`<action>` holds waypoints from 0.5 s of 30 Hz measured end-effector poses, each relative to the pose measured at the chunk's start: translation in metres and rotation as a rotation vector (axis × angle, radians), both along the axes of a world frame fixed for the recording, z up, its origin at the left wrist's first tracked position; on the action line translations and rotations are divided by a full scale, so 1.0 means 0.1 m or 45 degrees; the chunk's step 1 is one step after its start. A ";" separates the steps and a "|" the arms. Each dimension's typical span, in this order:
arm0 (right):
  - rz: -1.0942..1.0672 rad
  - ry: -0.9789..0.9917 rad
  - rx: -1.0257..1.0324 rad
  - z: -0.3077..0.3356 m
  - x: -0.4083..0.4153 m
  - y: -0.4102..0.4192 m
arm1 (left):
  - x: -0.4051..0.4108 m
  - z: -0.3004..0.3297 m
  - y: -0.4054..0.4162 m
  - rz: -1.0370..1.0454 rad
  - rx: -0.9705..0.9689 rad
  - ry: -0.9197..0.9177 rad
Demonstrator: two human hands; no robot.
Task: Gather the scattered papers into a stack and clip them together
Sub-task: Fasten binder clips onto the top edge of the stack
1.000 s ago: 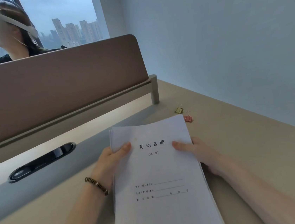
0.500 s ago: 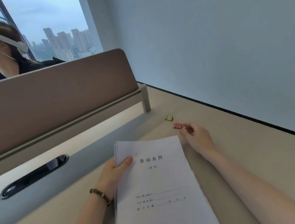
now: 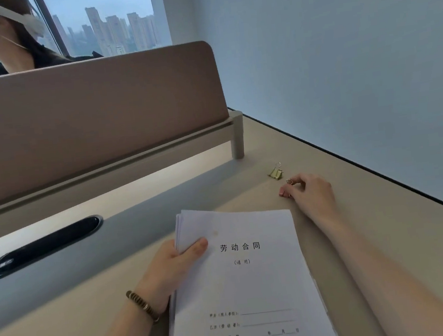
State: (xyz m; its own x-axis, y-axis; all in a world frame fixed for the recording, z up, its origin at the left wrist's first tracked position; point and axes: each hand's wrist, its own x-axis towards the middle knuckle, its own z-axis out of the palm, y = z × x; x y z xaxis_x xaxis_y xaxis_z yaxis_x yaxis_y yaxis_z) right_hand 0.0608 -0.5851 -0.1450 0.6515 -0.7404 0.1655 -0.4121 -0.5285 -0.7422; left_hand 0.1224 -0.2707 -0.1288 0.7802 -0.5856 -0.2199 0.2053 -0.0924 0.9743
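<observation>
A stack of white papers [image 3: 249, 280] with printed characters on the top sheet lies on the beige desk [image 3: 387, 231] in front of me. My left hand [image 3: 171, 267] grips the stack's upper left edge, thumb on top. Beyond the stack's far right corner, my right hand [image 3: 310, 195] pinches a pink binder clip [image 3: 283, 190] by its wire handles, right at the desk surface. A gold binder clip [image 3: 275, 172] lies just beyond it, untouched.
A brown partition [image 3: 93, 119] on a pale rail rises across the far side of the desk, and a person sits behind it. A dark oval cable slot [image 3: 44, 247] is at the left. A grey wall [image 3: 340, 57] borders the desk on the right.
My right hand left the stack's right edge, reached forward to the pink clip and now pinches it. The left hand kept its hold on the papers.
</observation>
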 end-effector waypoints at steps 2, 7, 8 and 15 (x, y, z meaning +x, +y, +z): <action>0.010 -0.052 0.074 0.09 -0.03 0.02 | -0.01 0.01 0.01 0.001 -0.020 0.050; 0.211 -0.268 0.303 0.43 -0.01 0.28 | 0.00 0.02 0.02 0.018 -0.041 0.138; 0.287 -0.322 0.361 0.53 0.00 0.39 | 0.00 0.02 0.02 0.020 -0.046 0.149; 0.821 -0.301 0.384 0.86 0.11 1.16 | 0.01 0.02 0.04 -0.002 -0.098 0.210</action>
